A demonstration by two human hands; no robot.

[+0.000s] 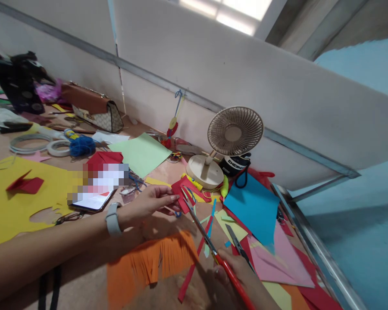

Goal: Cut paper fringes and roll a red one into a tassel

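Note:
Between the thumb and fingers of my left hand [161, 200] is a small piece of red paper [178, 189], held up over the table. My right hand [234, 275] grips red-handled scissors [198, 226], whose long blades point up and left, with the tips at the red paper's edge. I cannot tell whether the blades touch it. Below my hands lies an orange paper [126, 280] with a fringe cut along one side. A narrow red paper strip [189, 280] lies beside it. To the right of the scissors rests a box cutter [237, 243].
A small fan [234, 131] stands at the back against the wall. Blue paper [254, 204] and pink paper [283, 258] lie on the right, yellow paper [6, 215] on the left. A phone [95, 200], tape rolls [58, 147] and a handbag [93, 105] sit further left.

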